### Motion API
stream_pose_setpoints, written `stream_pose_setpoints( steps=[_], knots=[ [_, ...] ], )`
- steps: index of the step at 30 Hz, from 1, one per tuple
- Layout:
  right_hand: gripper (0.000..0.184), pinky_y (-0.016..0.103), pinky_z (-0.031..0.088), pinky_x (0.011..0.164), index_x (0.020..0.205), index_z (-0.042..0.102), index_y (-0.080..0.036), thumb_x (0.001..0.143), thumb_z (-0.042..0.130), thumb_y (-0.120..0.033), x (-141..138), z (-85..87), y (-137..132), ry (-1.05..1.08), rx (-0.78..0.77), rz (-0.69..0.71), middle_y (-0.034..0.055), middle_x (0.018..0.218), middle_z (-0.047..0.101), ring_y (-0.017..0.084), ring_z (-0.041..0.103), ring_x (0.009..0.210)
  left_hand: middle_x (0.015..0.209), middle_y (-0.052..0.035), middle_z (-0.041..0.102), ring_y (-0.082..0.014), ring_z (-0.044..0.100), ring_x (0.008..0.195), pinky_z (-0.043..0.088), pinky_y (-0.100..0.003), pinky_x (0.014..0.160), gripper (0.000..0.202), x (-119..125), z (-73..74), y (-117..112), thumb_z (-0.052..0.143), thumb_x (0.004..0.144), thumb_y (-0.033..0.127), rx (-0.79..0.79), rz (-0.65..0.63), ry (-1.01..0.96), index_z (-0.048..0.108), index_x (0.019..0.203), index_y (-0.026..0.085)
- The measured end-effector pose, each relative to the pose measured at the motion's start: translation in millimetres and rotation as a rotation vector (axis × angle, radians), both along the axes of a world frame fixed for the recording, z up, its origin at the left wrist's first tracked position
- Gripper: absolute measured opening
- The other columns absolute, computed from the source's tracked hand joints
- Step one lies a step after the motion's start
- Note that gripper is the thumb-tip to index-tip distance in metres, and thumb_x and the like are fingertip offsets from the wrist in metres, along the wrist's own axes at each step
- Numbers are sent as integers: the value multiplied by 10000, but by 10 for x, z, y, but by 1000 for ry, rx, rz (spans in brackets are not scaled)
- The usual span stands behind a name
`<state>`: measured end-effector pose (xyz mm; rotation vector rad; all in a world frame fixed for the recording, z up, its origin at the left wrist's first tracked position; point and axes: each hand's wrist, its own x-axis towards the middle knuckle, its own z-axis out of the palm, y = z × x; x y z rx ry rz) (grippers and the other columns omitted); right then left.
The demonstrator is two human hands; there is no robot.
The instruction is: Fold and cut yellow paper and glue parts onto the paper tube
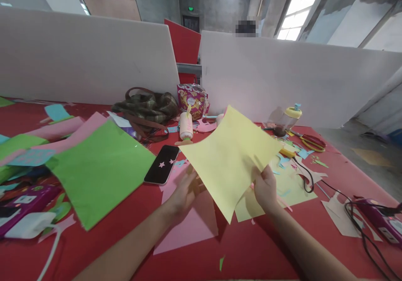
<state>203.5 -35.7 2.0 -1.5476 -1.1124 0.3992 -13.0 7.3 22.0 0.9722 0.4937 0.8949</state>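
A pale yellow sheet of paper [234,159] is held up above the table, tilted, with its edges curving. My right hand [266,189] pinches it near its lower right edge, thumb on the near face. My left hand [185,191] is at the sheet's left edge with fingers loosely apart, their tips partly hidden behind the paper. No grip by this hand shows. Under my left forearm and hand lies a pink sheet [191,226]. A phone [161,163] with small pink star cutouts on it rests just left of that hand.
A green sheet [102,170] and paper scraps cover the left side, near a purple power strip [29,201]. Behind stand a glue bottle [186,126], a snack bag [193,101] and a plaid bag [147,105]. Scissors [310,142], a jar [290,119] and cables lie right.
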Motion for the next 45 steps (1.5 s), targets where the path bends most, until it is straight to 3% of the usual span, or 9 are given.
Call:
stream_pose_setpoints(
  steps=[4,7,10,13,17,22,28,33,45],
  knots=[
    [279,331,460,739,908,564,-200,726,375,-103,-46,-49,-109,-269,88,195,58,964,610,193,563,892,1169,-60,525,-238,418,1121,328,-363,934,436,-7,-78,67,295,839,451,-173,84,-142,457,1142,182],
    [504,366,379,912,1069,531,-237,679,321,5,-51,-41,-126,-473,233,422,42,1240,458,190,425,1127,1134,-81,551,-272,424,1110,328,-380,924,555,-13,-65,77,313,788,556,-209,62,-165,464,1150,164],
    [574,392,349,946,1125,500,-255,672,306,40,-46,-55,-101,-576,287,575,19,1303,381,190,337,1193,1121,-114,554,-289,455,1076,349,-402,896,587,-12,-55,66,366,763,562,-242,65,-124,442,1169,146],
    [553,436,329,948,1111,516,-253,674,325,26,-26,-23,-85,-610,254,756,10,1330,336,215,276,1223,1106,-133,559,-283,509,1014,375,-413,864,507,-11,-87,70,494,768,393,-243,154,-16,397,1197,141],
    [380,488,261,962,1032,579,-247,682,458,-161,11,123,-120,-507,117,1007,9,1343,313,290,208,1237,1072,-137,577,-282,558,934,426,-401,791,486,-15,-129,87,567,723,256,-211,246,105,418,1166,127],
    [517,429,329,925,1240,302,-314,756,473,-379,-84,184,-173,140,-122,796,31,1388,183,248,213,1241,1018,-145,604,-284,582,881,456,-386,739,403,-12,-75,22,583,699,249,-239,68,163,502,1067,104],
    [811,424,459,742,1267,107,-295,643,624,-314,-345,181,-200,740,-474,660,119,1156,488,259,558,928,1087,-155,566,-275,572,906,456,-381,754,534,26,-53,-109,631,654,171,-236,-55,231,426,1146,131],
    [780,422,481,673,1230,199,-248,593,648,-213,-365,240,-183,807,-596,525,79,946,603,250,609,768,1112,-145,551,-264,562,931,440,-374,784,482,51,-55,-111,595,692,177,-257,-31,204,428,1143,136],
    [705,412,479,684,1200,285,-244,595,644,-214,-285,80,-154,845,-570,523,75,982,615,249,613,780,1177,-142,505,-252,520,1009,409,-358,840,591,100,-172,-81,598,706,249,-348,69,161,324,1224,166]
  ],
)
